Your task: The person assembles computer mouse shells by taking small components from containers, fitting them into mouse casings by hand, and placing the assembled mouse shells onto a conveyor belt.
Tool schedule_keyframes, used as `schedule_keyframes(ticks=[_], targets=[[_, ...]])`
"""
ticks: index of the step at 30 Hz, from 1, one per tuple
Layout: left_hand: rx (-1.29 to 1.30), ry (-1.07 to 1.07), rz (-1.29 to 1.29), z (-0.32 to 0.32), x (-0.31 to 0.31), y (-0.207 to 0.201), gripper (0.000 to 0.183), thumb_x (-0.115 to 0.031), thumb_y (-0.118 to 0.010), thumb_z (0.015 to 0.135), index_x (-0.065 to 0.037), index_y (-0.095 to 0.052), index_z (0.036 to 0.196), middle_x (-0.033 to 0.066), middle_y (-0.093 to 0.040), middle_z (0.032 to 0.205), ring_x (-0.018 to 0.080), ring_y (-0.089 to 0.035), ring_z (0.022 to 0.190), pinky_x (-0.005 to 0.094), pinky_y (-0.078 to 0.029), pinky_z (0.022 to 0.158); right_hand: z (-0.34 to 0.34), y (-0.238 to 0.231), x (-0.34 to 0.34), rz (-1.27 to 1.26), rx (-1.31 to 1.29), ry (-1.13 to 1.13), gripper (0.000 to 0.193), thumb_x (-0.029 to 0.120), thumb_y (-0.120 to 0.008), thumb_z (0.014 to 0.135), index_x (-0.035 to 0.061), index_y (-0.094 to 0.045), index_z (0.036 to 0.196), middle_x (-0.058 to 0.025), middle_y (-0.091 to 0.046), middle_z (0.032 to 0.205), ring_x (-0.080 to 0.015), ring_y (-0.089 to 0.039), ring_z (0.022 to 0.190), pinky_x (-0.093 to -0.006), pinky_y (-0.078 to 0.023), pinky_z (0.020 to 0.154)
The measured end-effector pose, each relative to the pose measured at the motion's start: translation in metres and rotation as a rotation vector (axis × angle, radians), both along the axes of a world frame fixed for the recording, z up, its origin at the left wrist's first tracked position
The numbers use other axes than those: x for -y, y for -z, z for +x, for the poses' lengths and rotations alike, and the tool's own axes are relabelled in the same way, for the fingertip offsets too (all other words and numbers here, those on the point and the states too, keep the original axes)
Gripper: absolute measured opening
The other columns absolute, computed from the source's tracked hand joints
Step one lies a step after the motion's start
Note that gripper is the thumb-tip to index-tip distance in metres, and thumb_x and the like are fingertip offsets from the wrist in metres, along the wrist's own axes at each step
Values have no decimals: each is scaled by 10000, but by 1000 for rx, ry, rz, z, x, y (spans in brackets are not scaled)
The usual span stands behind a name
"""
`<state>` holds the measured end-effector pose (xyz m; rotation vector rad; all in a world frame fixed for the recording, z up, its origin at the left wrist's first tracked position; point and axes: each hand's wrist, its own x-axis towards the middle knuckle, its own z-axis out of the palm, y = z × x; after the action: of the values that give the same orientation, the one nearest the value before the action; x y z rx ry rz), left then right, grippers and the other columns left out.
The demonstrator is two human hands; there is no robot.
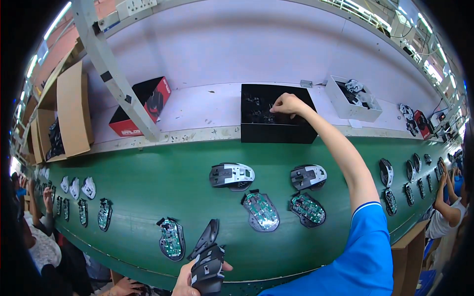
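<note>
In my left hand (183, 282), near the front edge of the green table, is a black computer mouse shell (208, 270), its fingers wrapped round it. A curved black cover piece (206, 236) shows just above the shell; whether the two are joined I cannot tell. My right hand (290, 105) reaches into an open black box (279, 133) holding small dark parts (259, 116). Its fingertips are pinched together, and what they grip is too small to make out. Between my hands lie two grey-and-black mouse shells (232, 176) and mouse bases with green circuit boards (261, 211).
A red-and-black box (129, 121) and a cardboard carton (74, 111) stand at left behind a slanting metal post (111, 74). At right on the shelf is a white box (358, 111) of parts. Co-workers (452, 212) sit at both sides along the green table (133, 172).
</note>
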<state>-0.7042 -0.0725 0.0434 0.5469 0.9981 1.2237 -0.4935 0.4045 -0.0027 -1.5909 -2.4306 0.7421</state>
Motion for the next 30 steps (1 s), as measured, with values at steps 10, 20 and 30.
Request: schedule_keyframes(ticks=[10,20,30], targets=[[221,-15,67,-21,-3,28,931,-602,-634,723,66,-333,1299,182,-480,1123,186,-502,842,284,-503,473,22,-20,-13,-153,-381,237,273,327,-750,731,124,-713,909,51,-571,710,-59,-470,606,-187,-397,445],[342,135,80,-3,-5,19,765,-521,-525,829,47,-346,1308,192,-526,1110,193,-562,773,330,-524,525,36,-46,38,-272,-631,310,277,330,-712,797,117,-681,972,42,-592,832,-21,-478,611,-188,-434,497],[423,337,9,17,5,7,730,-524,-438,849,-1,-332,1347,206,-508,1229,354,-632,902,434,-580,621,4,-126,339,634,-559,-1043,187,117,-726,695,68,-641,855,-32,-581,774,-160,-574,615,-268,-422,407]])
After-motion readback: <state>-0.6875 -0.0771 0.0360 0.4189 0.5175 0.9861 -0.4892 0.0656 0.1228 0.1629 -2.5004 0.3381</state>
